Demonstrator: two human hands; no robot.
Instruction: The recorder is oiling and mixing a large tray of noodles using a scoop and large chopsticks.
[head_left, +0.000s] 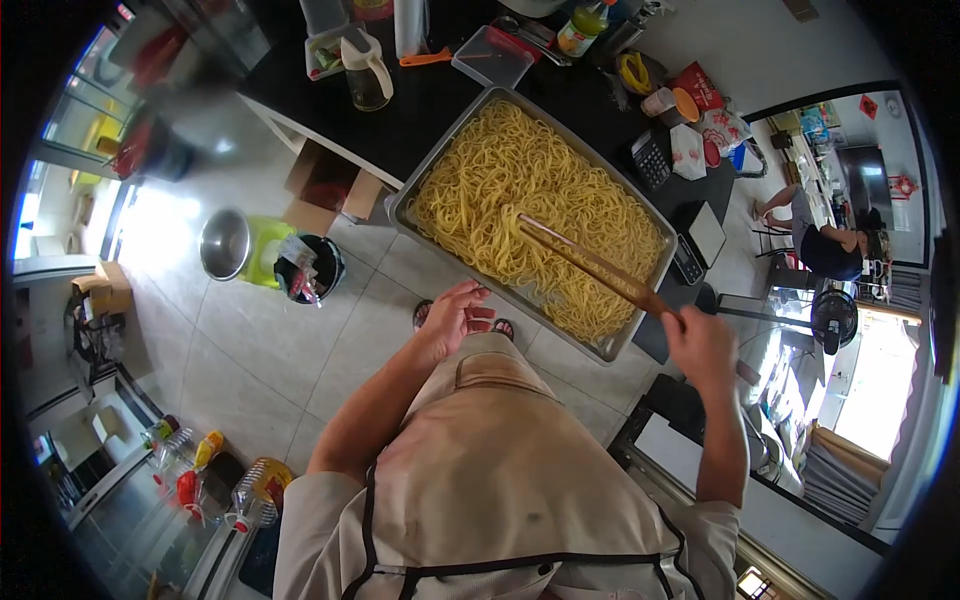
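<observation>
A large rectangular metal tray (646, 319) full of cooked yellow noodles (555, 172) lies slantwise at the edge of the black counter. My right hand (703, 349) is closed round the thick ends of long wooden chopsticks (600, 268), beyond the tray's right corner. Their tips rest in the noodles near the middle, where some strands are bunched up. Close to the tray's near side is my left hand (456, 316), with its fingers slightly curled and nothing in it. Whether its fingertips touch the rim I cannot tell.
A glass jug (367, 73), a plastic container (493, 57) and an orange-handled tool (425, 58) stand or lie behind the tray. At its right are a calculator (649, 159) and a kitchen scale (688, 259). An open cardboard box (311, 215) and a metal pot (226, 244) are left, below the counter.
</observation>
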